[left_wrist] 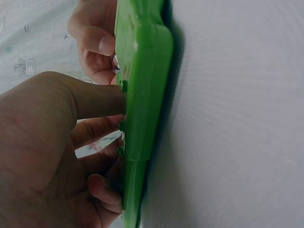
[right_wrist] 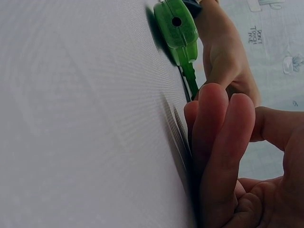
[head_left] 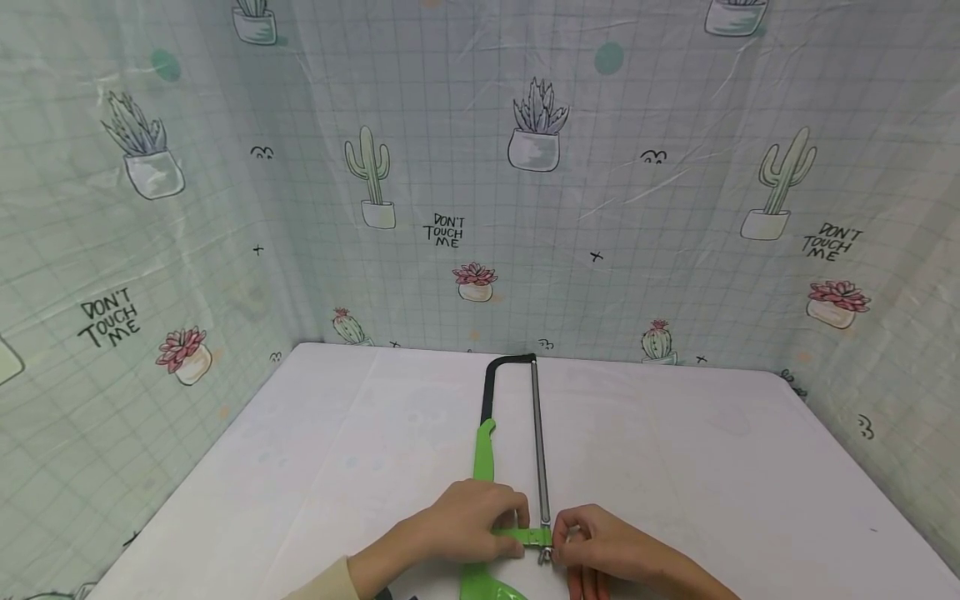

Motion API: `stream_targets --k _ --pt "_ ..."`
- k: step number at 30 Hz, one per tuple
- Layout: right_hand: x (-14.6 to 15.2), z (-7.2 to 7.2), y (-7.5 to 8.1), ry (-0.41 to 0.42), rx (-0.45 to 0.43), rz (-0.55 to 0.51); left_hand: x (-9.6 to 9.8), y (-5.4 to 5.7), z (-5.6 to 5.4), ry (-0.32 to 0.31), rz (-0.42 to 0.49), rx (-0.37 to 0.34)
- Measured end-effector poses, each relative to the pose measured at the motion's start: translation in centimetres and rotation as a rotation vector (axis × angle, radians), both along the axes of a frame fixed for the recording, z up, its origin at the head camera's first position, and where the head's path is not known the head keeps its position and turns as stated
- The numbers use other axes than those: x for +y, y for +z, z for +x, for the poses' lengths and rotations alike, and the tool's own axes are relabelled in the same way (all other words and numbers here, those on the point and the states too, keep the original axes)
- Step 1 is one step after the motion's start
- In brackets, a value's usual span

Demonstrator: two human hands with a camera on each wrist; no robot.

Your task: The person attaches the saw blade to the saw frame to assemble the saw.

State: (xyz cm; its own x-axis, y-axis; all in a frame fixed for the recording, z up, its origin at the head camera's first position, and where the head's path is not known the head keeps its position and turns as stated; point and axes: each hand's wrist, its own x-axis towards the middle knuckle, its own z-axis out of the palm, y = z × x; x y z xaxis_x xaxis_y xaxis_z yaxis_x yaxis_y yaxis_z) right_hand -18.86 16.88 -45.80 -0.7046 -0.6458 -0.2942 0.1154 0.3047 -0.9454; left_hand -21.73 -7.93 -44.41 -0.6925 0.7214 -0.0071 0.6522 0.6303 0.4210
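A hacksaw [head_left: 483,454] with a green handle and a black front frame lies on the white table, its grey blade [head_left: 538,433] running lengthwise on the right. My left hand [head_left: 468,521] grips the green near end of the frame, thumb on the near side and fingers on the far side. In the left wrist view, that thumb presses against the green body [left_wrist: 147,90]. At the blade's near end sits a small metal wing nut [head_left: 545,556]. Thumb and forefinger of my right hand [head_left: 611,542] pinch at it from the right; in the right wrist view its other fingers [right_wrist: 223,137] stretch out along the tabletop.
The white table [head_left: 675,450] reaches back to a patterned curtain [head_left: 465,167] that also hangs along both sides. Part of a dark object [head_left: 384,593] shows at the bottom edge, near the left forearm.
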Motion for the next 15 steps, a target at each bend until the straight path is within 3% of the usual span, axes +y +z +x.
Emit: stream_targets --k 15 --pt "0.17 -0.10 -0.39 0.009 0.007 -0.010 -0.01 0.00 0.07 -0.005 0.001 0.010"
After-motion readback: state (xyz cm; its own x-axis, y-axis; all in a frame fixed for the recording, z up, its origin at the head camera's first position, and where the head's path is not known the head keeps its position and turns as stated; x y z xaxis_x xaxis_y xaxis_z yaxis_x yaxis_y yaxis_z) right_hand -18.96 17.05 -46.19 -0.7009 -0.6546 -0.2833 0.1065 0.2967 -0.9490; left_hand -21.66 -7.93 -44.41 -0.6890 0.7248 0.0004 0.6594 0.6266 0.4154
